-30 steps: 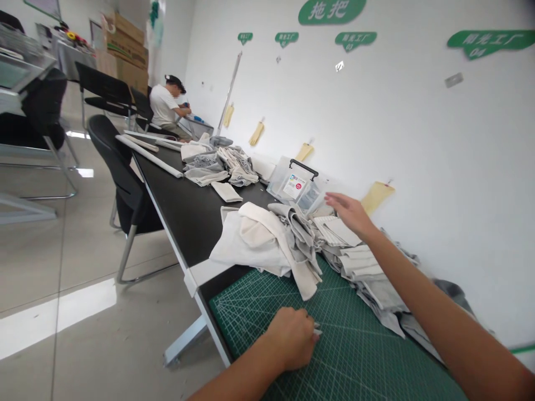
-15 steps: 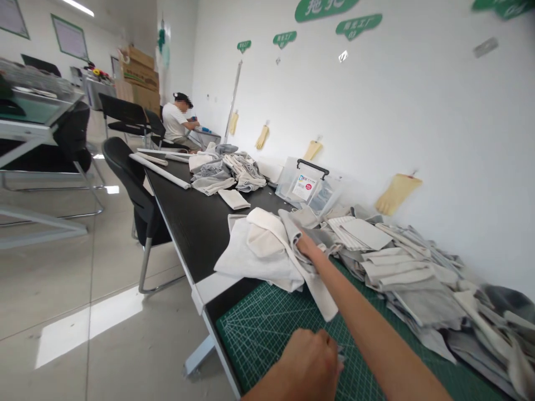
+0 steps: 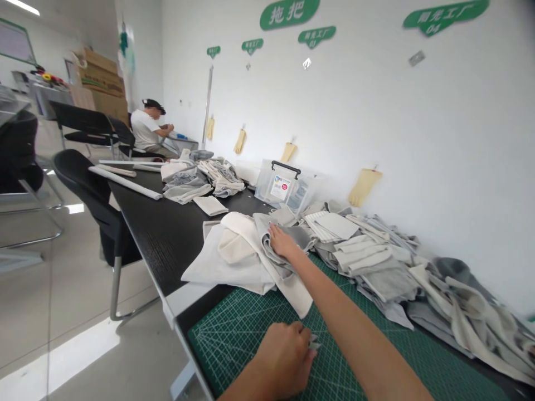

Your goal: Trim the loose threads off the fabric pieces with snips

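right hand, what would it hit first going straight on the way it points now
The right hand would meet the grey folded cloth first: its fingers appear to touch it. Just past it seems to lie the cream cloth, though depth is unclear.

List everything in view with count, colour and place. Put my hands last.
Table: at least one, black-topped, centre
Cutting mat: one, green, on the table
Near cloth heap: uncounted, white, cream and grey, mat's far edge
Wall-side cloths: uncounted, cream and grey, right
Far cloth heap: uncounted, cream and grey, beyond
Folded cloth: one, cream, before the far heap
Box: one, clear, black handle, by the wall
Tubes: several, white, table's far-left end
Gloves: four, yellow, on the wall
Signs: five, green, on the wall
Chairs: several, black, left
Cartons: stacked, brown, background
Person: one, white shirt, seated beyond
Left hand: one, over the mat, small pale item in its grip
Right hand: one, on the near heap's grey cloth
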The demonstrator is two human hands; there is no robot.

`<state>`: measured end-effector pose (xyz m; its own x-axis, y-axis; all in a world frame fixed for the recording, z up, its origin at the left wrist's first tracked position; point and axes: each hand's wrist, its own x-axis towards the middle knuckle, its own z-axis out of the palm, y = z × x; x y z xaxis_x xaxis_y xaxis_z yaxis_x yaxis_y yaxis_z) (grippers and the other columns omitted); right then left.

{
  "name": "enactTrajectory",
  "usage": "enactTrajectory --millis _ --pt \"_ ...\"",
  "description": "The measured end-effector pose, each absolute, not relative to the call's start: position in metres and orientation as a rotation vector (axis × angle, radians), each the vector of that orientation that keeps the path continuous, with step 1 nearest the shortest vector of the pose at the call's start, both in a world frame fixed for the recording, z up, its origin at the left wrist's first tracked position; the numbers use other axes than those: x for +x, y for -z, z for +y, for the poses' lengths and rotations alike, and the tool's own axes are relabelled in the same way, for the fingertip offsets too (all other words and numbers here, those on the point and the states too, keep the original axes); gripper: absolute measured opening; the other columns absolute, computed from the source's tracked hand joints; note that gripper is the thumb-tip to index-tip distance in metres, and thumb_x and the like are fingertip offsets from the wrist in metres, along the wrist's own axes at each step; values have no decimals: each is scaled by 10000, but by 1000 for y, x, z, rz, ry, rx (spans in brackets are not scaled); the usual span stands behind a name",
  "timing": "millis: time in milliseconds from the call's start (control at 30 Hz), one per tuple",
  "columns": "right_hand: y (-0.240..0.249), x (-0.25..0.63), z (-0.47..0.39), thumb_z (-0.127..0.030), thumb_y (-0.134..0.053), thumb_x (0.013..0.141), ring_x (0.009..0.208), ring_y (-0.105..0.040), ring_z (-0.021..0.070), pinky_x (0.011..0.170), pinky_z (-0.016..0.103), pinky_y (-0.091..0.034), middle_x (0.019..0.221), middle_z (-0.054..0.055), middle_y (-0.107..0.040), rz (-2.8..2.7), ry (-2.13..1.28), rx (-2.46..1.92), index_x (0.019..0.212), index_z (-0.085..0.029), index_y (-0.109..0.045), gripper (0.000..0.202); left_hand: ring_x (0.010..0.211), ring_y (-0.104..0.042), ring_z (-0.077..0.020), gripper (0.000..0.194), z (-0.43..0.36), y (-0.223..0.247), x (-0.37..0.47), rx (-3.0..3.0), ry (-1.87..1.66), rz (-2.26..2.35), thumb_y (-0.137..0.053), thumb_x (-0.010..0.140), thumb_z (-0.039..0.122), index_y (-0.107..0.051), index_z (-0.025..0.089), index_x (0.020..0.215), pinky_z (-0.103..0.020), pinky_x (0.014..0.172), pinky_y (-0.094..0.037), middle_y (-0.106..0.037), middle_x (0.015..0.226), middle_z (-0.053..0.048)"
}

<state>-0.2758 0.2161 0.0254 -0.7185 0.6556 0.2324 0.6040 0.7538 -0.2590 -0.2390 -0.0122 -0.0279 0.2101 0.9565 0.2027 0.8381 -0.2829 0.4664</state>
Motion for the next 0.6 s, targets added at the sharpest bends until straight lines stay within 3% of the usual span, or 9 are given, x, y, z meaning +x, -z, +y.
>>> enactTrajectory --millis 200,300,400,467,600 --pt "-65 -200 218 -407 -189 1018 1376 -359 244 1136 404 -259 1511 110 -367 -2470 -56 -1073 1475 -168 -292 525 877 -655 -278 254 -11 33 -236 2198 -701 1738 -433 900 359 -630 234 1000 -414 743 -528 -687 996 -70" --pt "-65 -114 211 -355 -169 1005 1365 -381 257 1138 425 -254 1467 165 -421 -2416 29 -1239 1435 -89 -354 539 904 -648 -269 258 -12 37 -234 2187 -751 1742 -435 905 363 -641 256 1017 -414 783 -512 -685 1003 -58" --pt "-39 -15 187 -335 -259 973 1299 -472 293 1112 485 -295 1377 213 -513 -2431 61 -1421 1361 -42 -464 527 920 -642 -260 260 -12 41 -233 2172 -790 1777 -443 908 368 -648 269 1033 -400 809 -493 -681 1014 -52" --pt "-13 43 166 -352 -319 953 1305 -473 292 1104 486 -319 1384 189 -517 -2443 48 -1519 1344 -77 -505 513 920 -641 -248 259 -12 43 -233 2180 -800 1793 -445 912 369 -651 278 1041 -380 819 -483 -681 1017 -43" --pt "31 109 133 -402 -237 980 1427 -278 222 1158 459 -231 1543 69 -306 -2465 10 -1655 1456 -195 -381 539 902 -652 -230 282 -12 42 -231 2219 -794 1820 -419 932 388 -660 292 1044 -355 825 -483 -691 1012 -32"
